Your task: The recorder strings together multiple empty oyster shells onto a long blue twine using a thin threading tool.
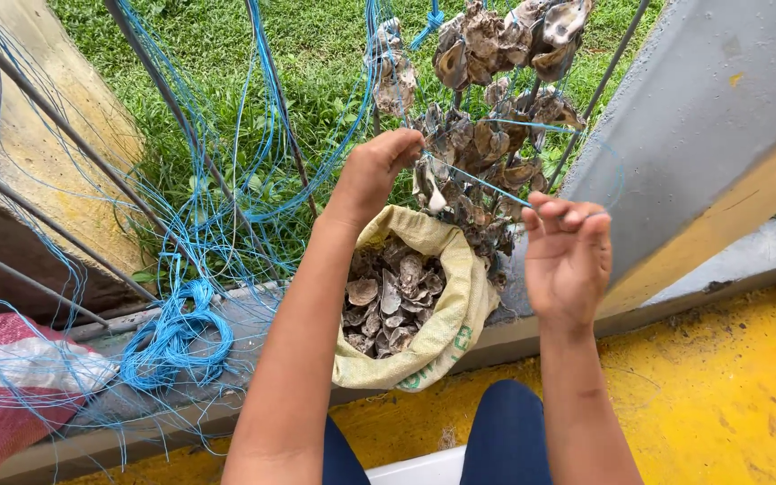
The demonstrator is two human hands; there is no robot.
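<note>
My left hand (374, 171) is raised above a yellowish woven sack (446, 337) and pinches one end of a thin blue string (482, 184). My right hand (569, 256) pinches the other end, so the string runs taut between them. Behind the string hang clusters of grey-brown oyster shells (496, 99) threaded on blue cord. The open sack below holds several loose oyster shells (391, 296).
A tangle of blue cord (177, 337) hangs from metal rods at the left and coils on a ledge. A red and white woven bag (11, 386) lies at the far left. Grass lies beyond. A grey and yellow beam (711, 153) slants at the right, above a yellow floor (720, 404).
</note>
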